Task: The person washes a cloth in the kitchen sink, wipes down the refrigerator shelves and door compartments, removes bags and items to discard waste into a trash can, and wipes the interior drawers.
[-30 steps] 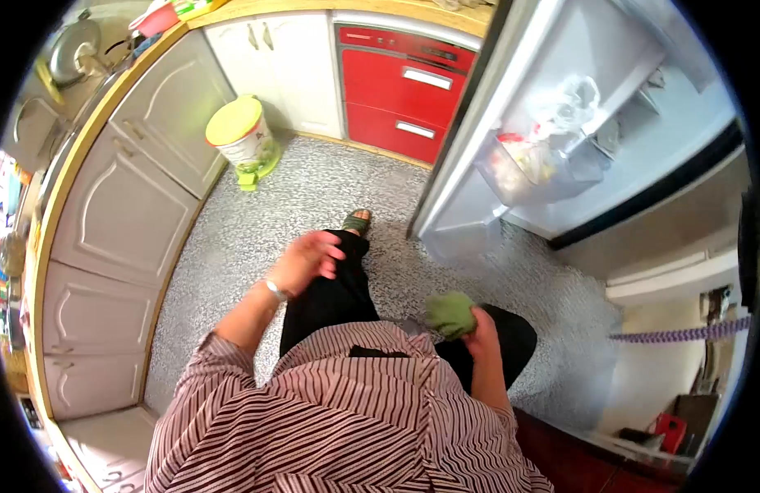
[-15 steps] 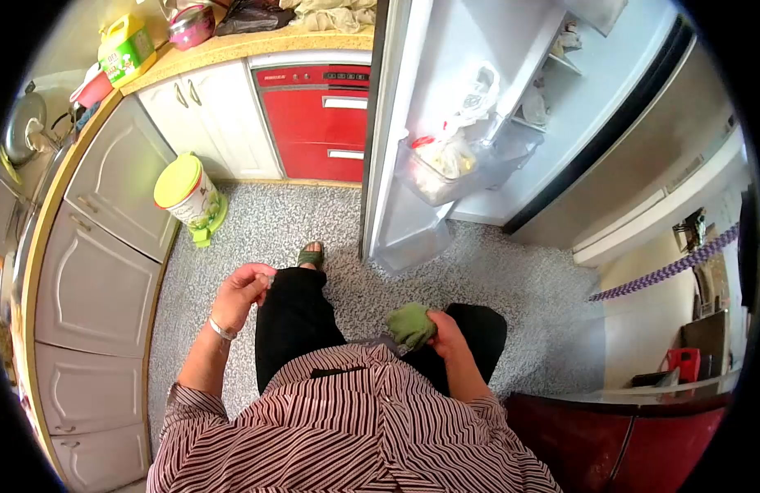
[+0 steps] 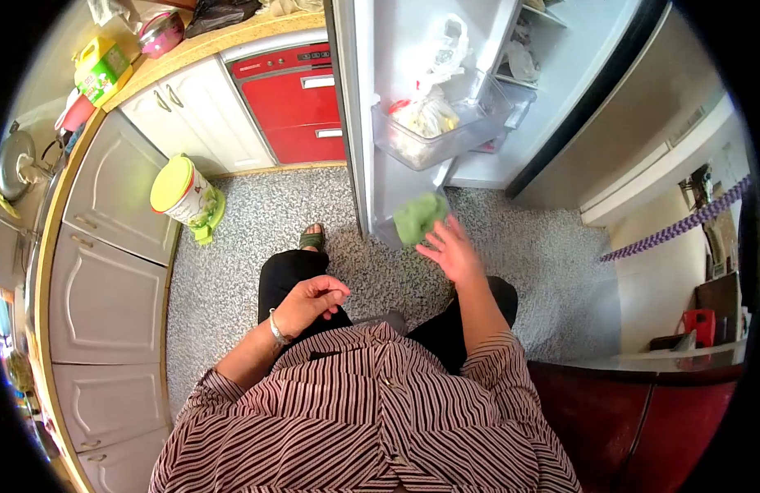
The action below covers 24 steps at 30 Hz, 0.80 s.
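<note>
A blurred green cloth [image 3: 419, 218] is just past the fingertips of my right hand [image 3: 455, 251], in front of the fridge door's lower bin [image 3: 385, 231]. The right hand's fingers are spread, and I cannot tell whether they still touch the cloth. Over my lap, my left hand [image 3: 312, 304] has its thumb and fingers pressed together. Anything in that pinch is too small to make out. Above the cloth, a clear door bin [image 3: 484, 123] holds a plastic bag [image 3: 429, 119] of food.
The fridge door [image 3: 344, 99] stands open ahead. A lidded trash bin [image 3: 187, 197] is on the floor at left, by white cabinets [image 3: 109, 304]. A red built-in appliance [image 3: 293, 103] sits under the counter. A purple braided cord [image 3: 684, 226] hangs at right.
My right hand has reached forward and its fingers have opened, with the green cloth moving toward the fridge door. My left hand has moved right and down over my lap.
</note>
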Each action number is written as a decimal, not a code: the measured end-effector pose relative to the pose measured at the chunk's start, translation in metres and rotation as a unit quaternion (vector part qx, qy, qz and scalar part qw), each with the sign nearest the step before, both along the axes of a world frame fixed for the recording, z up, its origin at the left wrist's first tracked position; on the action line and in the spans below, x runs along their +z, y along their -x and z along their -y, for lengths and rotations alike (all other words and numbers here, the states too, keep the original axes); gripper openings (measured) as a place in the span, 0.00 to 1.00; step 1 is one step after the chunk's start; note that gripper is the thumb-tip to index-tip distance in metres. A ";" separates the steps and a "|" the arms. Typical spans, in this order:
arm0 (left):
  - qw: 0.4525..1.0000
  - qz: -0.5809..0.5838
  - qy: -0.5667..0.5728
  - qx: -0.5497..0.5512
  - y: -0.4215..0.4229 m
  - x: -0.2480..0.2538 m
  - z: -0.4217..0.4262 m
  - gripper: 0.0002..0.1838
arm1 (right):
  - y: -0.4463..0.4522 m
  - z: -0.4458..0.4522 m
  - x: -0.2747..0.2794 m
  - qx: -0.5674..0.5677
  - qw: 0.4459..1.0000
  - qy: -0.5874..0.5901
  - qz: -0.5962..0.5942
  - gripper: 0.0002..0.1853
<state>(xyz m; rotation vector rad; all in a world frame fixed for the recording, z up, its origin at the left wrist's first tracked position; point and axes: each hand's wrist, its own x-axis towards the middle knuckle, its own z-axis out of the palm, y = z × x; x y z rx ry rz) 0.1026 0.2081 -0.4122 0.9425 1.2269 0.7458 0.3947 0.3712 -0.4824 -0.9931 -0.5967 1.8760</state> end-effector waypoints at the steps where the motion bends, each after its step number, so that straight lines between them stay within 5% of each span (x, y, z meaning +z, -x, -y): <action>1: 1.000 0.030 -0.007 0.006 -0.006 0.001 -0.003 0.06 | 0.005 0.000 0.010 0.024 0.997 -0.027 0.070 0.37; 2: 0.999 0.051 -0.006 0.011 -0.011 -0.002 -0.006 0.05 | 0.010 0.006 0.017 0.021 0.997 -0.025 0.069 0.37; 4: 0.995 0.094 -0.002 0.021 -0.022 -0.006 -0.013 0.05 | 0.027 0.028 0.040 0.304 0.937 -0.109 0.131 0.40; 6: 0.981 0.172 0.051 0.068 -0.034 -0.015 -0.022 0.05 | 0.042 0.060 0.048 0.395 0.889 -0.182 0.146 0.35; 7: 0.977 0.195 0.064 0.064 -0.040 -0.021 -0.027 0.05 | 0.050 0.070 0.043 0.391 0.892 -0.177 0.142 0.35; 9: 0.958 0.242 0.116 0.099 -0.057 -0.032 -0.037 0.06 | 0.056 0.079 0.031 0.321 0.813 -0.361 0.326 0.28; 13: 0.940 0.265 0.184 0.110 -0.083 -0.040 -0.062 0.10 | 0.028 0.060 0.010 0.229 0.838 -0.364 0.336 0.21; 15: 0.943 0.258 0.192 0.085 -0.099 -0.041 -0.078 0.12 | 0.004 0.043 0.014 0.278 0.900 -0.181 0.284 0.17; 22: 0.981 0.096 0.169 0.019 -0.144 -0.093 -0.161 0.25 | -0.056 -0.050 -0.065 0.168 0.968 -0.082 0.165 0.14; 24: 0.992 -0.038 0.117 -0.016 -0.146 -0.130 -0.192 0.26 | -0.070 -0.073 -0.086 0.100 0.973 -0.114 0.174 0.14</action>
